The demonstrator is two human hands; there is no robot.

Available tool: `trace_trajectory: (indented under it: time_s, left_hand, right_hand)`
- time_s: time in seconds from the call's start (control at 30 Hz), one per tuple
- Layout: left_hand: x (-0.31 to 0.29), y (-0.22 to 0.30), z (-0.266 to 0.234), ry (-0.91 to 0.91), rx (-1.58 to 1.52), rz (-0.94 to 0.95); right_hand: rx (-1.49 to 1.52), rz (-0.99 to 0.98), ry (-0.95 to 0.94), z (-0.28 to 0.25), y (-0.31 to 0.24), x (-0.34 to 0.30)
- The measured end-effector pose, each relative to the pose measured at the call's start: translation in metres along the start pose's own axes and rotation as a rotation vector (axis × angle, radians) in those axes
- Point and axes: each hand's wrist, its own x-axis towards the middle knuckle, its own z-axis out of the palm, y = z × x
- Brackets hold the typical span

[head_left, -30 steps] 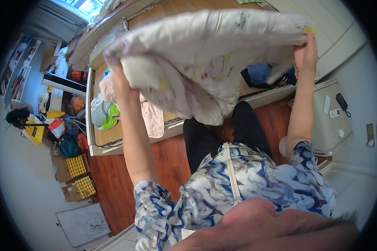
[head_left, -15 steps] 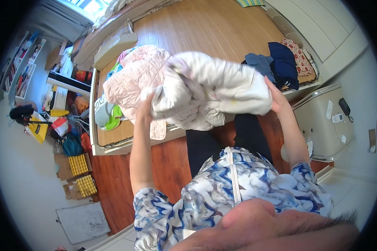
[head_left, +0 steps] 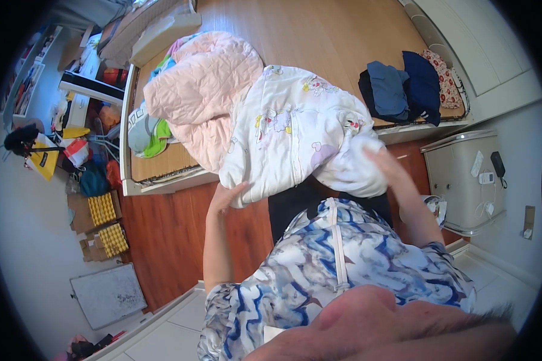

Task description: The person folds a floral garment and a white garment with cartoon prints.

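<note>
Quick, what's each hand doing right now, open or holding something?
Left hand: closed on the near left edge of the white printed quilt.
Right hand: at the quilt's bunched right end; blurred, grip can't be told.

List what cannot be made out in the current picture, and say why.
In the head view:
Right hand: blurred, so whether it grips the white blanket is unclear.
Pink quilt: one part hidden beneath the white blanket.
Bed: far end cut off by the top edge.
Whiteboard: marks too small to read.
</note>
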Motion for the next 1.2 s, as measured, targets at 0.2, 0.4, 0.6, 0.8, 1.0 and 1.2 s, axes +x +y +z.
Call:
trace_trajectory:
  time_s: [0.2, 0.4, 0.6, 0.8, 1.0, 1.2]
  left_hand:
    - [0.000, -0.019, -0.026, -0.059, 0.283, 0.135]
    - [-0.023, -0.052, -0.015, -0.299, 0.599, -0.369]
    - [0.001, 0.000, 0.002, -0.229, 0.030, -0.077]
    - [0.113, 0.209, 0.053, -0.025, -0.658, 0.564]
    - [0.038, 0.359, 0.043, -0.307, -0.723, 1.076]
    - [0.015, 0.247, 0.003, -0.161, -0.585, 0.727]
  right_hand:
    - [-0.565, 0.014, 0.109, -0.057, -0.067, -0.029]
    - [-1.065, 0.437, -0.176, -0.110, -0.027, -0.069]
    - [-1.257, -0.023, -0.180, -0.113, -0.060, -0.019]
    - [-0.995, -0.841, 0.538, -0.046, -0.235, 0.111]
    - [-0.705, -1.374, 0.746, 0.006, -0.321, 0.025]
    - [-0.726, -0.771, 0.552, -0.081, -0.243, 0.002]
